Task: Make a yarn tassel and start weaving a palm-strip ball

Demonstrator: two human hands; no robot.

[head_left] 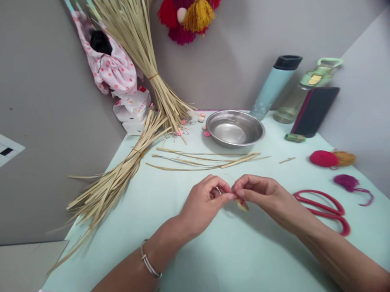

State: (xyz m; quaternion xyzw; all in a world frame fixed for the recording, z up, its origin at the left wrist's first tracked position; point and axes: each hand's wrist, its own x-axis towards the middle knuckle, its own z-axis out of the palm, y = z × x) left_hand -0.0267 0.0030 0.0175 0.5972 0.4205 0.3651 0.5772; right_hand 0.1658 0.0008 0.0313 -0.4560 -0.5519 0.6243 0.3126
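Fingertips of both hands meet above the middle of the pale green table (201,259). My left hand (206,200) is closed in a pinch, thumb against forefinger. Opposite it, my right hand (261,192) pinches too. Between them hangs a small straw piece (242,205), yellowish with some red, mostly hidden by the fingers. A very fine thread or wire seems to rise just above the fingertips. Beyond the hands lie several loose straw strips (205,160). Red-handled scissors (329,211) rest beside my right forearm, their blades hidden under it.
A steel bowl (212,130) stands behind the strips. Straw bundles (118,182) lie and lean at left. Two bottles (272,89) and a phone (315,111) stand back right, near red and mustard yarn (324,159) and purple yarn (347,181). Tassels (198,16) hang above.
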